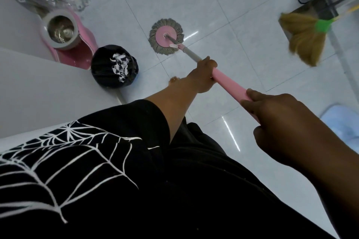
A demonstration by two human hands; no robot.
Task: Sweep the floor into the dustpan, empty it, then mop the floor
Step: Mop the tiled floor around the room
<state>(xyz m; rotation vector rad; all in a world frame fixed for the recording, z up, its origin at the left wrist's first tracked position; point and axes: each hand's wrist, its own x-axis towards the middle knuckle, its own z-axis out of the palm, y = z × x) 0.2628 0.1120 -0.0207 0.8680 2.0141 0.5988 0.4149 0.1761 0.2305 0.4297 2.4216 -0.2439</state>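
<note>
I see the floor (223, 6) as glossy tile, streaked with reflected light. The mop head (155, 41) is rough grey cloth strands round a smooth pink plastic disc (162, 38). The mop handle (231, 85) looks like matt pink plastic, with bare metal lower down. The bucket (85, 52) is shiny pink plastic, its basket (61, 29) perforated metal. A glossy black plastic bag (103, 64) holds torn paper (120, 66). The broom (305, 40) has coarse, straw-like bristles.
</note>
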